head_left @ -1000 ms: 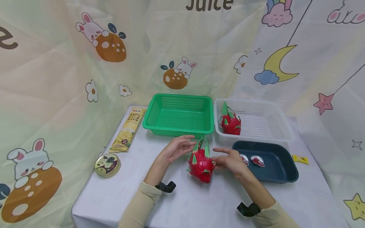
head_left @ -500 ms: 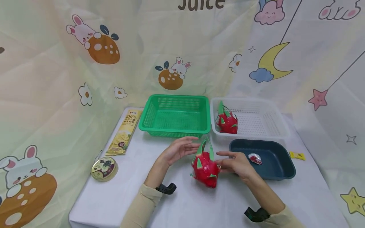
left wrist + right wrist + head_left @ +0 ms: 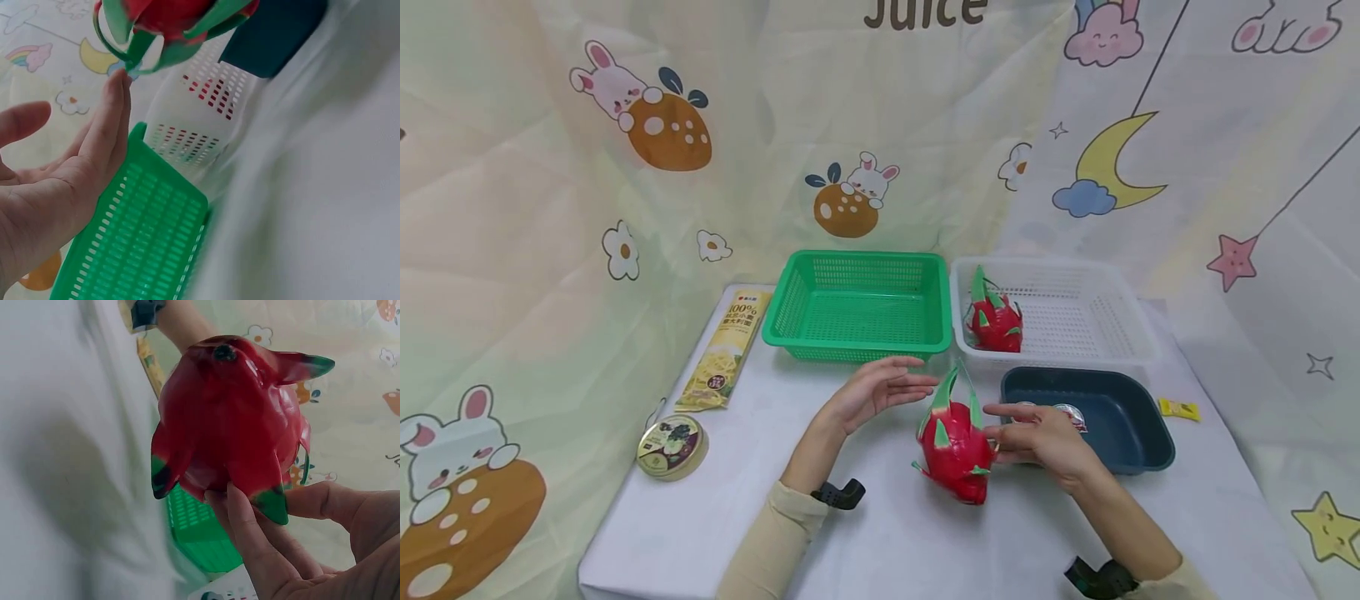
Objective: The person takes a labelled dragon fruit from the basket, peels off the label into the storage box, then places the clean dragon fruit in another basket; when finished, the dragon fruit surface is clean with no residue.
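A red dragon fruit [image 3: 955, 450] with green leaf tips is held over the front middle of the white table. My right hand [image 3: 1045, 437] pinches it from its right side; in the right wrist view, thumb and fingers [image 3: 250, 537] close on a green-tipped scale. My left hand [image 3: 880, 392] is at the other side, fingers extended toward the long green leaves. In the left wrist view those fingertips [image 3: 117, 84] come right up to the leaf tips, the thumb spread apart. Another dragon fruit [image 3: 996, 325] lies at the left end of the white basket [image 3: 1123, 354].
Left of the white basket stands a green basket [image 3: 857, 346]. The dark blue tub [image 3: 1120, 442], holding small foil-topped items [image 3: 1072, 416], is behind my right hand. A yellow pasta packet [image 3: 722, 350] and round tin [image 3: 672, 447] lie left; a small yellow sachet [image 3: 1180, 409] lies right.
The dragon fruit and my right hand have moved rightward and slightly nearer. My left hand has shifted a little right, its fingers now farther off the fruit's body. The head view has turned slightly.
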Demonstrator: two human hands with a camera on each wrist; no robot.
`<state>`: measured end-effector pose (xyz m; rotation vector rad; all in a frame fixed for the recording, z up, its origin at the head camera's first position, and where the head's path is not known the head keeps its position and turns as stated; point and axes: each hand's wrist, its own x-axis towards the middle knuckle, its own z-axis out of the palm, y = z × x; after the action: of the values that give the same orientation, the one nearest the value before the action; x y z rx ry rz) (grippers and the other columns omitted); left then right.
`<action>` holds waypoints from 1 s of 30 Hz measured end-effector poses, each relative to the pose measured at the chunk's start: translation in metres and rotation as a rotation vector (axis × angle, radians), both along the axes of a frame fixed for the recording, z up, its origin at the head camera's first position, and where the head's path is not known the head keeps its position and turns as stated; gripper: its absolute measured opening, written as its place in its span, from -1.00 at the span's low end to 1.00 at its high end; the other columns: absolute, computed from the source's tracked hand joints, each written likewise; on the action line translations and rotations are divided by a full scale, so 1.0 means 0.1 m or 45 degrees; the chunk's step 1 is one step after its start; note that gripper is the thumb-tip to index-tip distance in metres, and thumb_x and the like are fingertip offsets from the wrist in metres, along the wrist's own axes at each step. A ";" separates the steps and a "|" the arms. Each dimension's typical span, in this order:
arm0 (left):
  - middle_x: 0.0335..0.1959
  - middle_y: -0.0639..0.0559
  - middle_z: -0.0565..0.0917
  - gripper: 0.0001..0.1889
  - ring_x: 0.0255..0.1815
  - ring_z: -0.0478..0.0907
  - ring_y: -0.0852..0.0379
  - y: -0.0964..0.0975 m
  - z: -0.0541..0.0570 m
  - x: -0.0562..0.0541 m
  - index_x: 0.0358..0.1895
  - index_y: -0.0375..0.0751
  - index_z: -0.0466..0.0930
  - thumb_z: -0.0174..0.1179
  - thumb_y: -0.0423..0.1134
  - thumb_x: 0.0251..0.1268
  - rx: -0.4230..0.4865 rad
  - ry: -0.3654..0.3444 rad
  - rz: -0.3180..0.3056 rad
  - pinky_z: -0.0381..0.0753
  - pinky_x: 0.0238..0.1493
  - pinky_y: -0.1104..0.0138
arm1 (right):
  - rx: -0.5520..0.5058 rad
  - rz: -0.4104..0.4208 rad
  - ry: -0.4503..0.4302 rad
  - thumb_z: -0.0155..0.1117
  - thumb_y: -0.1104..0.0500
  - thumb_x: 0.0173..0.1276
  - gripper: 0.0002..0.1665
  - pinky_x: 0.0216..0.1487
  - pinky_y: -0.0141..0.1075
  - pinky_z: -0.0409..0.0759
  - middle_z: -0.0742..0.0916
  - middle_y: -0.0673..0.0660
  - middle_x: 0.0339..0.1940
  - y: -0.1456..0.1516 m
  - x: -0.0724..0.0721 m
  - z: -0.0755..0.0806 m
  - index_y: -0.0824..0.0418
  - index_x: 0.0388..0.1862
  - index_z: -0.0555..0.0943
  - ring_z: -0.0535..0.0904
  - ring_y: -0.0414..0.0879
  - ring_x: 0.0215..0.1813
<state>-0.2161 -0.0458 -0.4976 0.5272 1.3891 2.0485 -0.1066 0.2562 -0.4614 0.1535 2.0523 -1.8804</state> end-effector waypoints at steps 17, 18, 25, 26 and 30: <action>0.44 -0.43 0.46 -0.55 0.46 0.43 -0.32 0.23 -0.03 -0.02 0.49 -0.48 0.28 -0.15 -0.31 0.72 0.087 -0.190 0.094 0.34 0.50 -0.10 | -0.123 0.010 0.037 0.33 0.25 0.50 -0.51 -0.01 -0.08 0.77 0.85 0.11 -0.08 0.49 0.00 0.30 0.34 0.36 0.56 0.83 0.07 -0.07; 0.45 -0.44 0.44 -0.54 0.47 0.42 -0.32 0.25 -0.02 -0.02 0.50 -0.49 0.26 -0.14 -0.32 0.71 0.101 -0.212 0.103 0.35 0.50 -0.07 | -0.153 -0.001 0.037 0.31 0.27 0.51 -0.60 -0.01 -0.10 0.78 0.85 0.10 -0.11 0.52 -0.01 0.34 0.26 0.29 0.63 0.83 0.05 -0.09; 0.51 -0.52 0.31 -0.51 0.53 0.30 -0.38 0.36 0.00 -0.03 0.52 -0.59 0.17 -0.19 -0.36 0.70 0.180 -0.341 0.152 0.32 0.54 0.02 | -0.320 -0.010 0.060 0.15 0.33 0.60 -0.64 -0.06 -0.22 0.79 0.85 0.06 -0.21 0.84 -0.15 0.62 -0.08 -0.07 0.79 0.84 -0.04 -0.17; 0.52 -0.53 0.29 -0.51 0.54 0.28 -0.38 0.38 0.01 -0.03 0.52 -0.59 0.16 -0.20 -0.36 0.70 0.190 -0.353 0.150 0.31 0.55 0.02 | -0.333 -0.004 0.060 0.13 0.33 0.61 -0.63 -0.06 -0.22 0.79 0.86 0.06 -0.21 0.90 -0.18 0.64 -0.08 -0.06 0.80 0.84 -0.04 -0.16; 0.53 -0.52 0.28 -0.50 0.55 0.28 -0.36 0.46 0.02 -0.05 0.52 -0.59 0.19 -0.17 -0.34 0.70 0.233 -0.408 0.142 0.30 0.56 0.03 | -0.381 0.003 0.058 0.04 0.31 0.65 -0.58 -0.08 -0.22 0.80 0.85 0.04 -0.23 1.10 -0.33 0.71 -0.05 -0.06 0.82 0.83 -0.06 -0.16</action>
<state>-0.2211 0.0005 -0.4958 0.1851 1.0698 2.2465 -0.1392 0.3662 -0.3907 0.0319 1.7698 -2.1789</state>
